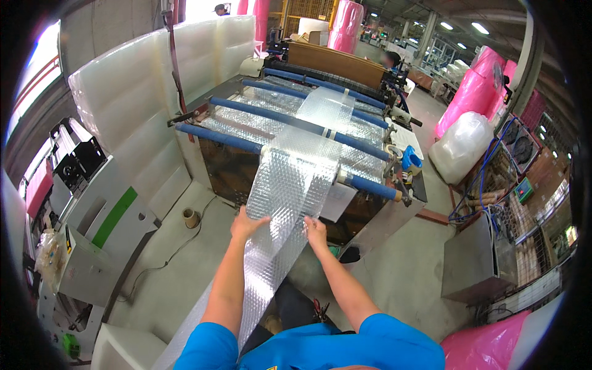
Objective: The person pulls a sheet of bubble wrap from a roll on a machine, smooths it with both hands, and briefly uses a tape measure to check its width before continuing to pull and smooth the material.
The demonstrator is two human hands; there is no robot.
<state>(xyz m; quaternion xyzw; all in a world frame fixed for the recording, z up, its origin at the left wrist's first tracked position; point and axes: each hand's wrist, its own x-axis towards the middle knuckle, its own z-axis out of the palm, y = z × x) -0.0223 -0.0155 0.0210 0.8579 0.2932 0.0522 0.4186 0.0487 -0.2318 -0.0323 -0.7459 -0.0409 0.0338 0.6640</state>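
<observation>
A long strip of clear bubble wrap (287, 191) runs down from the machine's blue rollers (271, 111) and hangs past my body toward the lower left. My left hand (245, 224) grips the strip's left edge, thumb laid over its face. On the opposite edge, my right hand (315, 232) is closed with the film pinched in its fingers. Both arms reach forward, and the strip between the hands looks fairly taut. More bubble wrap lies across the machine bed behind the rollers.
Large wrapped white rolls (132, 92) stand at the left. A cardboard tube (190, 217) and a cable are on the floor. Blue tape (411, 160) sits at the machine's right corner. Pink rolls (472, 92) and a metal box (473, 262) are to the right.
</observation>
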